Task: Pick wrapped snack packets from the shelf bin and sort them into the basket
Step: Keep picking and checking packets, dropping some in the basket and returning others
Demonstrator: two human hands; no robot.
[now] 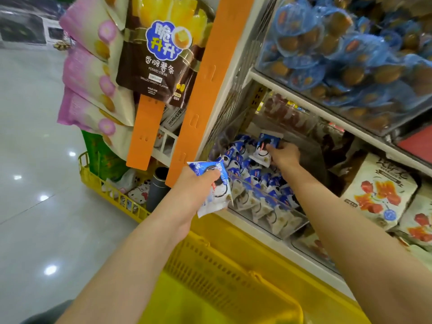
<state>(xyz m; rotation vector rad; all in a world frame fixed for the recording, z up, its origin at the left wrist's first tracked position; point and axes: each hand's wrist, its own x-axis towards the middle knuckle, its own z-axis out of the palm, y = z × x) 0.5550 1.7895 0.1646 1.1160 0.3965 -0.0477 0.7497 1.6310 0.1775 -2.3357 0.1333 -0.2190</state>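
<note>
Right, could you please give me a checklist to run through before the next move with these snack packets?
1. Left hand grips the held packets: ok.
2. Right hand pinches a fresh packet inside the bin: ok.
3. Fresh packet out past the bin's front wall: not ok, not yet.
4. Basket lies below both hands: ok.
5. Room left in basket: cannot tell, inside blurred.

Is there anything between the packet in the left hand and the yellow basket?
Nothing visible stands between them. The left hand grips the packet above the far rim of the yellow basket, whose open top lies just below.
</note>
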